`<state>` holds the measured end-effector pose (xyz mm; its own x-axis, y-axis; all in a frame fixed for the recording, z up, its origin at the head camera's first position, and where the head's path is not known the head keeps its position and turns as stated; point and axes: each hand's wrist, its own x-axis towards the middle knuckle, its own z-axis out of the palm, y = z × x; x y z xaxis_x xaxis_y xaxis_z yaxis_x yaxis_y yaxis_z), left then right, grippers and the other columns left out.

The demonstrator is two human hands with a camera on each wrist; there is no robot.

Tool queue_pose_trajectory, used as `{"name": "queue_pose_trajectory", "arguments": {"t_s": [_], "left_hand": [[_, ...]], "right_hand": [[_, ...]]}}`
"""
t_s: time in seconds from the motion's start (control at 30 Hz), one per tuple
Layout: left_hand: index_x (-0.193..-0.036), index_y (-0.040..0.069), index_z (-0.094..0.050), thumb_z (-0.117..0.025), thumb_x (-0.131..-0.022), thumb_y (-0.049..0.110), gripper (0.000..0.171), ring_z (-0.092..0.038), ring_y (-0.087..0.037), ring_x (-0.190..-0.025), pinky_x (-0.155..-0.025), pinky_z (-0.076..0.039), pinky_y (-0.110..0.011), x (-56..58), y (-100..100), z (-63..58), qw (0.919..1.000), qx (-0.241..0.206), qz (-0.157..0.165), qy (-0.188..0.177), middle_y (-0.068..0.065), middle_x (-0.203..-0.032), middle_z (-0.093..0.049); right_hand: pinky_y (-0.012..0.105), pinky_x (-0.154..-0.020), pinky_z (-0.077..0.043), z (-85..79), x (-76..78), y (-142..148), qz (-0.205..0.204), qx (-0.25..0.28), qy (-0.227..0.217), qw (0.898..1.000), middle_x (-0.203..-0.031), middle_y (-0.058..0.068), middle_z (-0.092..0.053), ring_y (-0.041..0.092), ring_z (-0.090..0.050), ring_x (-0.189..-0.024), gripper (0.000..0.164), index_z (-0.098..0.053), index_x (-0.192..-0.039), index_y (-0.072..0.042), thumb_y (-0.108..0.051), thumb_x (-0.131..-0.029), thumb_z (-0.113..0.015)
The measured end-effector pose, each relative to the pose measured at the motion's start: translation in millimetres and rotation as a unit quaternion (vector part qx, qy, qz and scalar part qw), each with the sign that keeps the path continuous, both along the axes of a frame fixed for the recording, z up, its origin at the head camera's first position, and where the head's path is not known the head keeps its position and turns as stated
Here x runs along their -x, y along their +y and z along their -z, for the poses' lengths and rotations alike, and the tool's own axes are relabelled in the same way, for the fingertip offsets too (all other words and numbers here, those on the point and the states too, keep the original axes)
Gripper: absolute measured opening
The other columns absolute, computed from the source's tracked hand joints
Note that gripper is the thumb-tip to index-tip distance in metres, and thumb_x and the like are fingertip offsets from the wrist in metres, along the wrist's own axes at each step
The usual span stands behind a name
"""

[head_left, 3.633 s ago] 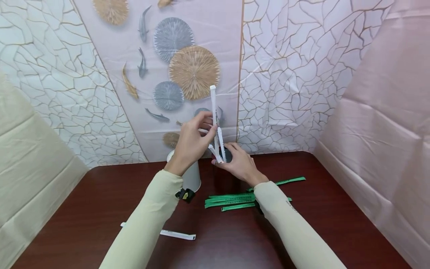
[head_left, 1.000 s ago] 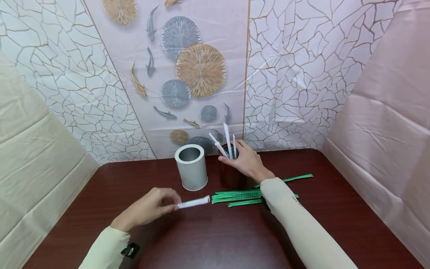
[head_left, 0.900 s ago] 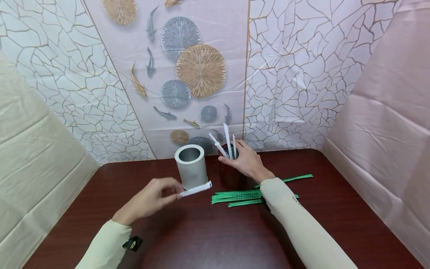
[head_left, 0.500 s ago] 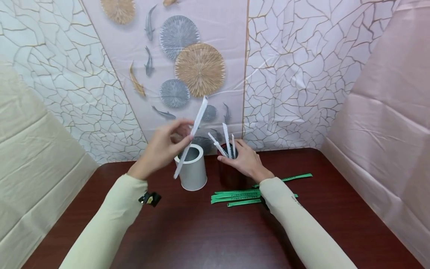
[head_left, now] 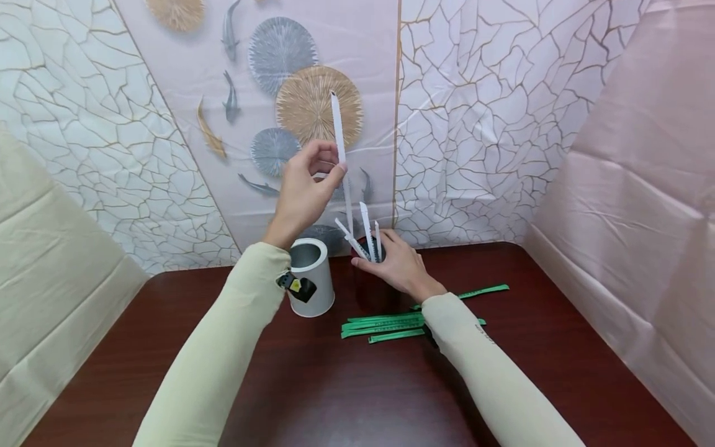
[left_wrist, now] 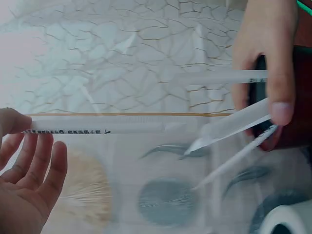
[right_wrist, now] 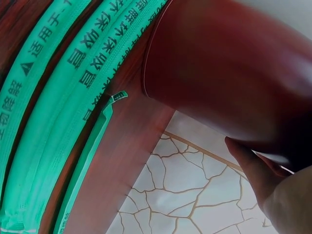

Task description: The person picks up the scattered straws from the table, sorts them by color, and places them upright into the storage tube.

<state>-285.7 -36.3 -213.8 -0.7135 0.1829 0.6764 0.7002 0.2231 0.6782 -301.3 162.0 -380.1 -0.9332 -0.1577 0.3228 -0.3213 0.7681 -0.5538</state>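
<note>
Between thumb and fingers, my left hand (head_left: 304, 189) pinches a white paper-wrapped straw (head_left: 337, 127) near its middle. It stands nearly upright, its lower end overlapping the mouth of a dark red cylindrical container (head_left: 370, 292) in the head view. Printed characters run along this straw's wrapper (left_wrist: 73, 125) in the left wrist view. My right hand (head_left: 399, 264) grips the red container around its top, thumb in front and fingers behind. Several more white wrapped straws (head_left: 365, 226) lean out of it at different angles. The container's smooth side (right_wrist: 219, 63) fills much of the right wrist view.
A grey canister with a white rim (head_left: 315, 288) stands left of the red container, partly behind the left wrist. Several green wrapped straws (head_left: 382, 324) lie in front, and a single green straw (head_left: 488, 290) lies farther right. A patterned cloth wall (head_left: 463, 155) rises behind the table.
My left hand has picked the white straw up from the table, carried it up and right, and turned it upright over the red container. My right hand keeps its grip there.
</note>
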Motion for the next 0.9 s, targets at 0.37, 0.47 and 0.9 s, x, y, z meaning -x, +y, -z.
{"name": "queue_pose_trajectory", "arguments": {"t_s": [0.37, 0.47, 0.9], "left_hand": [[-0.118, 0.002, -0.068, -0.072, -0.099, 0.009, 0.020, -0.075, -0.023, -0.092, -0.085, -0.060, -0.037, 20.7, 17, 81.8, 0.9887, 0.116, -0.050, -0.081, -0.010, -0.101, -0.077], [-0.124, 0.002, -0.067, -0.073, -0.098, 0.010, 0.028, -0.076, -0.020, -0.091, -0.082, -0.061, -0.037, 19.2, 19, 92.1, 0.9823, 0.163, -0.051, -0.078, -0.008, -0.100, -0.078], [-0.140, 0.007, -0.066, -0.073, -0.098, 0.012, 0.042, -0.075, -0.019, -0.086, -0.085, -0.060, -0.040, 8.5, 41, 90.6, 0.9257, 0.366, -0.078, -0.054, -0.005, -0.100, -0.080]], "right_hand": [[0.049, -0.087, -0.050, 1.8, -1.2, -6, -0.001, -0.001, 0.003, 1.000, -0.149, -0.005, -0.052, 0.024, -0.063, -0.113, 0.088, -0.054, -0.152, -0.028, -0.083, -0.084, -0.063], [0.051, -0.087, -0.050, 0.5, -1.2, -6, 0.000, 0.006, 0.002, 1.000, -0.144, -0.004, -0.054, 0.025, -0.064, -0.112, 0.086, -0.053, -0.153, -0.033, -0.082, -0.084, -0.064], [0.057, -0.098, -0.051, 0.1, -1.4, 1, 0.004, -0.006, -0.009, 1.000, -0.157, -0.003, -0.048, 0.032, -0.059, -0.130, 0.081, -0.052, -0.156, -0.023, -0.063, -0.088, -0.071]]}}
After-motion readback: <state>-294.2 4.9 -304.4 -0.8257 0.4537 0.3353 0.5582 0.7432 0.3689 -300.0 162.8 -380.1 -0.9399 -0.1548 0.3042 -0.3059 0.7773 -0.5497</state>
